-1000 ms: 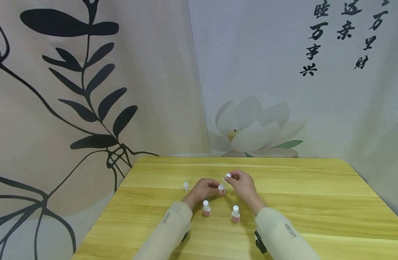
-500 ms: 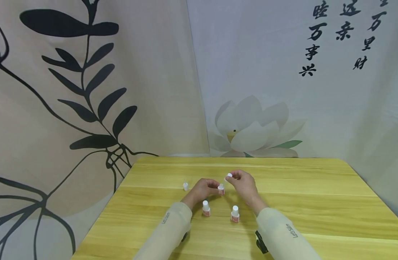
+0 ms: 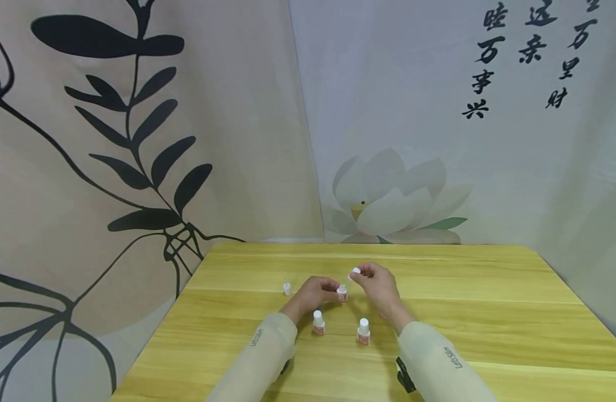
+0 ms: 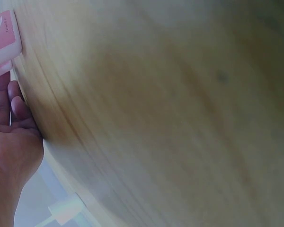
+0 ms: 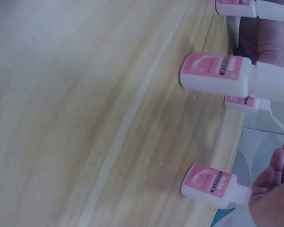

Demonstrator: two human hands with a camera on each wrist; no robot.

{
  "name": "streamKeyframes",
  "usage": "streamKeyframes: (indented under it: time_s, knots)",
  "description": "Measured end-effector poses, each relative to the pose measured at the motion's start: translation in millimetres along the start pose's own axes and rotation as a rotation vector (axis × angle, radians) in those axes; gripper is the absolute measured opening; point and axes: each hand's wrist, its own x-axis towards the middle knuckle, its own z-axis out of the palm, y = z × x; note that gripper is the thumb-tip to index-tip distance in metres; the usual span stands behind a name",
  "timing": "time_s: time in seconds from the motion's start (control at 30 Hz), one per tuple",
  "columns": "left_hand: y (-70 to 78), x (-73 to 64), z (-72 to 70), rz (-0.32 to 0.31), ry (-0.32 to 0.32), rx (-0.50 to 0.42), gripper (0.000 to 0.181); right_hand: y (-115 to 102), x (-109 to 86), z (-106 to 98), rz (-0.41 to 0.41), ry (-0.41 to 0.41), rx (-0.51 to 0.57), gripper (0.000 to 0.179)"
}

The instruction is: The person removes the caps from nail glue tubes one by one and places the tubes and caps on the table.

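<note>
My left hand [image 3: 315,293] holds a small white glue bottle [image 3: 342,295] with a pink label, upright on the table and without its cap. Just above and to its right, my right hand [image 3: 378,285] pinches a white brush cap [image 3: 356,271]. In the right wrist view, the thin brush of that cap slants towards the neck of the held bottle [image 5: 240,102]. Nearer me stand two capped bottles, the left one [image 3: 319,324] and the right one [image 3: 363,332]. Another uncapped bottle [image 5: 208,185] shows in the right wrist view, beside the right hand.
A second brush cap [image 3: 287,288] stands brush-up on the table, left of my left hand. The wooden table [image 3: 468,312] reaches back to a printed curtain [image 3: 267,139] with plants and writing. The left wrist view shows a pink-labelled bottle [image 4: 4,38] at its edge.
My right hand, with the brush cap, has drawn very slightly to the right, away from the held bottle. The left hand keeps its hold; the other bottles stand as before.
</note>
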Motion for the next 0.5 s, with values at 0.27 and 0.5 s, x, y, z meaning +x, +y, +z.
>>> streamKeyframes:
  time_s: [0.27,0.5]
  knots:
    - [0.8,-1.2,-0.2,0.012,0.013,-0.007,0.024,0.1,0.0,0.5,0.0,0.004,-0.007,0.026]
    - [1.3,-1.5,-0.5,0.01,0.011,-0.009,0.023,-0.3,-0.8,-0.1,0.001,0.0,-0.002,0.027]
